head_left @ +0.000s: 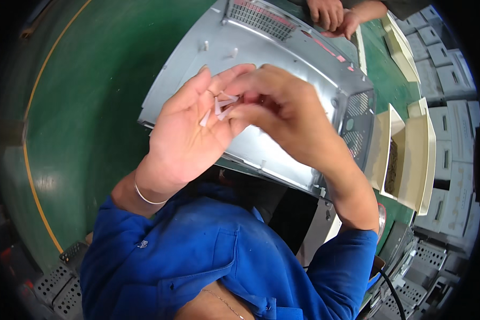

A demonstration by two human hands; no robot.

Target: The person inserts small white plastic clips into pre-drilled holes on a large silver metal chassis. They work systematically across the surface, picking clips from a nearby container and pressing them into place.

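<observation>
My left hand is palm up and cupped, and it holds several small white tapered pieces that look like plastic. Over that palm, my right hand is closed in a pinch, its thumb and forefinger on the end of one of these pieces. Motion blurs the right fingertips a little. Beneath both hands lies a large silver-grey molded panel with vent grilles and small raised posts on its inner side.
Another person's hands are at the panel's far edge. Cream bins stand to the right, one with small dark parts in it. Beyond them are stacked white boxes. A green floor with a yellow line extends on the left.
</observation>
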